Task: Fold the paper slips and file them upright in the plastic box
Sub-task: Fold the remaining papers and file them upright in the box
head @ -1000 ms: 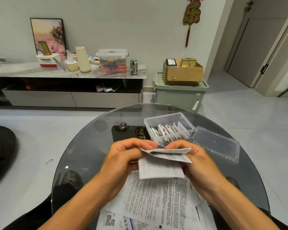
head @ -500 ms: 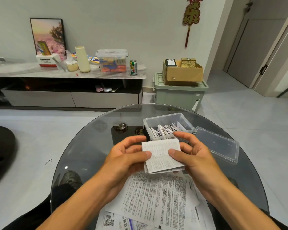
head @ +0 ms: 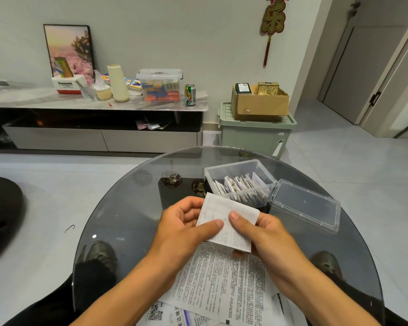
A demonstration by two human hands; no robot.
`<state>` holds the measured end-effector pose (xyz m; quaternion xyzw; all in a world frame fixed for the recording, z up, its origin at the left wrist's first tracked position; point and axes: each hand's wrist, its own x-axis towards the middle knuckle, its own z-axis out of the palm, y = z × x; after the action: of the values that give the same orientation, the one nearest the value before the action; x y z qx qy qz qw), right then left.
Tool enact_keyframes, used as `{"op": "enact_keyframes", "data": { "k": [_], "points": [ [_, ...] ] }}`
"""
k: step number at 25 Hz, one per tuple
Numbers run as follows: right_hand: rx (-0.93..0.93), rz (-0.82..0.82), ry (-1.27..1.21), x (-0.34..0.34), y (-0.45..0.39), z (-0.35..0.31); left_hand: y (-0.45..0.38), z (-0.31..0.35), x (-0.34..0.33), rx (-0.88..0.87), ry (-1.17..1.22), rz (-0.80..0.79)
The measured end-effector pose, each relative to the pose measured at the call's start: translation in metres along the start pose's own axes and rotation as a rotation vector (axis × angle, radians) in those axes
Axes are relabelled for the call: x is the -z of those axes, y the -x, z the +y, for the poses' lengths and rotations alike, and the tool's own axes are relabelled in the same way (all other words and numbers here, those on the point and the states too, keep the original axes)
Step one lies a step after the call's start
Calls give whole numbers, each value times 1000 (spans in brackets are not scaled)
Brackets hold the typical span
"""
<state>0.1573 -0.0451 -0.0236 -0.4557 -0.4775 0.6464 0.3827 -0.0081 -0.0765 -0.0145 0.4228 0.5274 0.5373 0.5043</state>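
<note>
Both hands — left hand [head: 181, 222], right hand [head: 264, 229] — pinch a folded slip [head: 226, 220] just short of the plastic box [head: 240, 182], right hand nearer.

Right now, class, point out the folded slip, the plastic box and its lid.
folded slip [head: 229, 220], head view, middle of its printed face.
plastic box [head: 242, 164], head view, far rim.
lid [head: 304, 205], head view, middle of the clear panel.
</note>
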Motion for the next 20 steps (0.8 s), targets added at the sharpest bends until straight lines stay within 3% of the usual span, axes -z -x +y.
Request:
{"op": "enact_keyframes", "data": {
  "k": [3, 7, 9, 12, 15, 20],
  "points": [
    [-38, -20, -125, 0, -1, 0, 0, 4, 2, 25, 85, -4],
    [109, -55, 67, 2, 1, -7, -4, 4, 5, 29, 34, 78],
    [131, -32, 44, 2, 0, -9, -4, 4, 5, 32, 58, 86],
    [42, 25, -95, 2, -1, -5, -3, 4, 4, -3, 198, -45],
    [-36, 34, -196, 3, -2, -1, 0, 2, 1, -5, 67, -143],
    [81, -87, 199, 1, 4, -5, -1, 3, 2, 6, -58, 17]
  ]
}}
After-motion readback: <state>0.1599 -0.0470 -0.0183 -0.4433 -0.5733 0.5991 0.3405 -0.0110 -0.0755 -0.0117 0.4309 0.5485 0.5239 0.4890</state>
